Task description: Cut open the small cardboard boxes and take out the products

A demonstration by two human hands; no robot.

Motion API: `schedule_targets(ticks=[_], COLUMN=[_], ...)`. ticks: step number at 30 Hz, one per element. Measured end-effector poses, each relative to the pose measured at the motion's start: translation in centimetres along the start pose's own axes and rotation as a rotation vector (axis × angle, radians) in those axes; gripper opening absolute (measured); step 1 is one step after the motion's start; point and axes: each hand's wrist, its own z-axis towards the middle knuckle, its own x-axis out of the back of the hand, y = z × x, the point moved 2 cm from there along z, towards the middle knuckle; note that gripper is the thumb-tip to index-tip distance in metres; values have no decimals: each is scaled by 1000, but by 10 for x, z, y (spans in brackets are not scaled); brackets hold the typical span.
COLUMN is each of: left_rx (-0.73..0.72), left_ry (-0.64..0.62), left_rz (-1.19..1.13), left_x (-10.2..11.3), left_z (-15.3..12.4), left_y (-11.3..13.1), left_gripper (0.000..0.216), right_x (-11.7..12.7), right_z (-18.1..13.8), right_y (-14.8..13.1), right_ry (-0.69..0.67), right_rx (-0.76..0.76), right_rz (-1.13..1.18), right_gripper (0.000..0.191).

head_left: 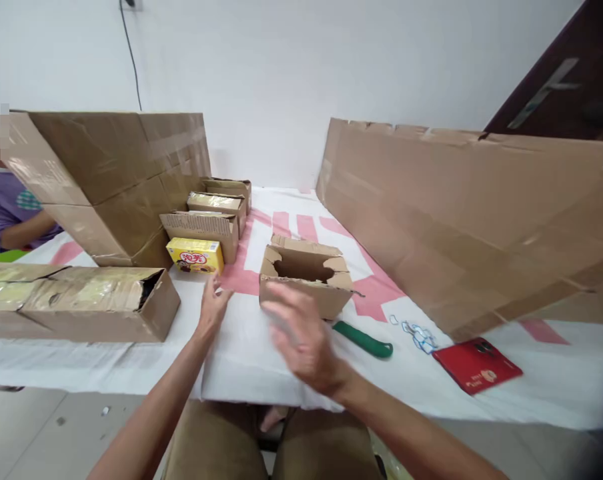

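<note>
My left hand (214, 310) is at the near side of a yellow snack box (195, 256), its thumb and fingers apart; whether a fingertip touches the box I cannot tell. Held over the cloth, my right hand (301, 340) is blurred, with fingers spread and nothing in them. Just beyond it stands an open cardboard box (306, 293) with a dark, rough-edged opening on top. A green, rounded, handle-like object (364, 340) lies to the right of my right hand.
Cardboard partitions rise at left (116, 167) and right (456, 227). Several small cartons (216, 203) line the left one. A long taped carton (76, 300) lies at front left. A red phone (476, 365) and blue-white scraps (420, 337) are at right. Another person's arm (26, 230) shows far left.
</note>
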Motion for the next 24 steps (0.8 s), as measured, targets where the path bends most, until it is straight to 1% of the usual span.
schedule_targets(ticks=[1, 2, 3, 4, 5, 6, 8, 9, 10, 12, 13, 15, 18, 20, 22, 24], left_rx=[-23, -50, -73, -90, -98, -95, -91, -97, -107, -123, -127, -125, -116, -109, -101, -89], left_ry=[-39, -80, -118, -148, -168, -172, -160, -158, -154, -123, -92, -13, 65, 79, 81, 89], left_rz=[1, 2, 1, -4, -10, -20, -39, -51, -61, -79, -81, -71, -45, -33, -26, -22], left_x=[-5, -11, -18, -27, -37, -47, -65, -72, -76, -75, -70, -51, -20, -7, 0, 3], left_z=[-13, -25, -35, -43, -49, -53, -54, -53, -52, -53, -55, -60, -71, -76, -77, -72], left_y=[3, 6, 9, 12, 16, 20, 27, 30, 33, 35, 34, 31, 24, 20, 16, 13], left_gripper=[67, 67, 67, 67, 69, 69, 68, 66, 63, 55, 51, 46, 42, 41, 40, 37], right_x=[34, 64, 89, 107, 118, 122, 113, 104, 94, 75, 68, 58, 48, 42, 36, 33], right_z=[-6, -12, -19, -27, -35, -43, -55, -59, -62, -64, -65, -67, -73, -76, -75, -72], right_y=[8, 21, 40, 63, 88, 111, 146, 156, 160, 156, 150, 135, 125, 128, 139, 151], right_ry=[51, 119, 199, 263, 291, 303, 252, 199, 137, 19, -36, -147, -290, -310, -289, -268], right_rx=[-23, -75, -176, -316, -470, -611, -791, -844, -862, -819, -772, -673, -627, -647, -654, -632], right_rz=[-68, -118, -139, -131, -97, -37, 142, 229, 307, 422, 461, 504, 448, 365, 309, 305], right_gripper=[42, 42, 41, 42, 48, 58, 81, 90, 95, 97, 97, 102, 112, 114, 119, 127])
